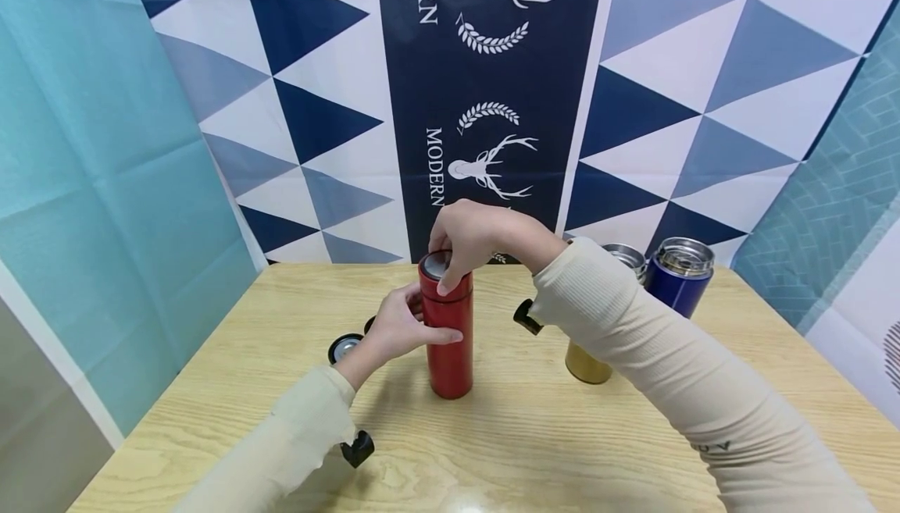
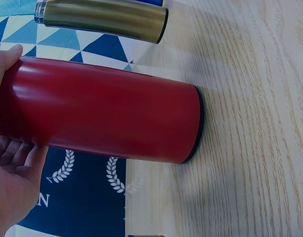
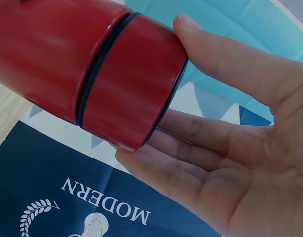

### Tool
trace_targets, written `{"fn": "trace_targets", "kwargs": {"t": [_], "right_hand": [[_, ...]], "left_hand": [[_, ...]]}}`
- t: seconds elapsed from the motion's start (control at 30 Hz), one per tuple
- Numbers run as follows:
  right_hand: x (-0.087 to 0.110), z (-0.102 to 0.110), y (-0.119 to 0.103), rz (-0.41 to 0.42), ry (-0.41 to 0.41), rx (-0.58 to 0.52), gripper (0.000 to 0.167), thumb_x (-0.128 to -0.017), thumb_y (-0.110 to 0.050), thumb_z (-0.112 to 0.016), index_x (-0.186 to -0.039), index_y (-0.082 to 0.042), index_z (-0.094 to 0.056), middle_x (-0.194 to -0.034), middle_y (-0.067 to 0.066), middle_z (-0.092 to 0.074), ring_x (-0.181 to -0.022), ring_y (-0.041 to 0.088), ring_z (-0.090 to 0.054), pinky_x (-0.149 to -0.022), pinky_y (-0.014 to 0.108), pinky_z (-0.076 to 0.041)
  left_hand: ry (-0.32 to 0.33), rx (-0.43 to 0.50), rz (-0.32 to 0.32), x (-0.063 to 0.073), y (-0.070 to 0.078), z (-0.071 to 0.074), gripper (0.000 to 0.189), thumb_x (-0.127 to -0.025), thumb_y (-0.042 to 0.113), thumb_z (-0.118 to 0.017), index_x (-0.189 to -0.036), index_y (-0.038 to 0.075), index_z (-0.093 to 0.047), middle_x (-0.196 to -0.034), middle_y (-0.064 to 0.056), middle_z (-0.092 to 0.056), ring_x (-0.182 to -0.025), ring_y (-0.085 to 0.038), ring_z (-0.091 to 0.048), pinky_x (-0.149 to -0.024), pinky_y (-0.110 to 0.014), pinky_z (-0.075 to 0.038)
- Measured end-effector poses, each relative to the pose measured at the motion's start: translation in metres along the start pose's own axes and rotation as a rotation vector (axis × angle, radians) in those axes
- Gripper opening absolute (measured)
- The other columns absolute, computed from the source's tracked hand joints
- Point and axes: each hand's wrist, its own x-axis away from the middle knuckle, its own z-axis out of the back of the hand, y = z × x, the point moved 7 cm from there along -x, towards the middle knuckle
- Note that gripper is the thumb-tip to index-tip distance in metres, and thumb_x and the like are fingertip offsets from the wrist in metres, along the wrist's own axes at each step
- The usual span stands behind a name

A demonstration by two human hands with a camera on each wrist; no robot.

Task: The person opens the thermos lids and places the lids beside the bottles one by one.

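A red thermos (image 1: 450,365) stands upright on the wooden table, its red lid (image 3: 134,81) seated on top with a thin dark seam below it. My left hand (image 1: 402,327) grips the body around its upper middle, thumb across the front. From above, my right hand (image 1: 469,233) holds the lid by its rim, thumb on the near side and fingers around the far side. In the left wrist view the thermos base rests on the table, and part of the left hand (image 2: 16,182) is cut off by the frame.
A gold bottle (image 1: 587,366) and a blue bottle (image 1: 676,283), both lidless with steel necks, stand at the right, partly behind my right sleeve (image 1: 654,357). Left of the thermos lies a black-rimmed lid (image 1: 343,346); a second dark piece is mostly hidden by my left hand. A patterned cloth (image 1: 330,138) hangs behind.
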Motion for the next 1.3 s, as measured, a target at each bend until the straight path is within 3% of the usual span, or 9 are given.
{"fn": "trace_targets", "kwargs": {"t": [0.73,1.3], "right_hand": [[-0.0012,-0.0038,-0.0036,0.117,-0.066,-0.053,0.049,-0.073,-0.006,-0.079,-0.120,-0.011,-0.067,-0.115,0.004,-0.071,-0.100,0.017,-0.067,-0.090,0.033,-0.056],[-0.0037,-0.0036,0.0006,0.133,-0.090,-0.100,0.058,-0.070,0.001,-0.080,-0.125,-0.013,-0.064,-0.121,0.002,-0.068,-0.108,0.017,-0.064,-0.096,0.034,-0.054]], "left_hand": [[0.001,-0.001,-0.008,0.0019,-0.0016,-0.0001,0.062,-0.073,0.021,-0.083,-0.128,0.019,-0.056,-0.122,-0.003,-0.066,-0.106,-0.018,-0.065,-0.092,-0.035,-0.056],[-0.005,-0.004,-0.025,0.0006,0.0007,-0.0003,0.063,-0.073,0.021,-0.083,-0.129,0.019,-0.055,-0.122,-0.002,-0.066,-0.106,-0.018,-0.065,-0.091,-0.035,-0.056]]}}
